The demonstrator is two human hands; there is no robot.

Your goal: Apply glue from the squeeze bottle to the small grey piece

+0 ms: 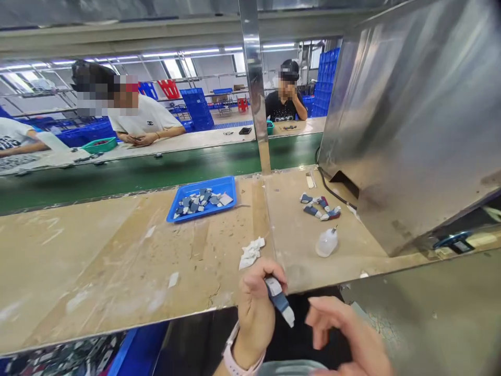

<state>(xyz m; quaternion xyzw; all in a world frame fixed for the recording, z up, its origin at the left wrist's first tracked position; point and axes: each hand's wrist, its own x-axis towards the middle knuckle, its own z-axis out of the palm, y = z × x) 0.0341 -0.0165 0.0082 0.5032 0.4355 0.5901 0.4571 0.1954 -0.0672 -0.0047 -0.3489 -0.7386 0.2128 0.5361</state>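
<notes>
My left hand (256,303) is closed around a small blue and white part (279,301), held just below the front edge of the workbench (117,261). My right hand (344,329) hovers beside it with fingers apart and nothing in it. A crumpled white cloth (251,252) lies on the bench just above my left hand. A small clear squeeze bottle (326,242) lies farther right. Several more blue, white and red parts (321,207) are grouped behind the bottle. A blue tray (203,198) of similar parts sits near the bench's back edge.
A large metal housing (415,115) fills the right side, with a black cable (332,190) at its base. A metal post (254,89) rises behind the bench. Beyond it runs a green conveyor belt (156,169); two people sit at the far bench. A blue bin (78,355) of parts is below left.
</notes>
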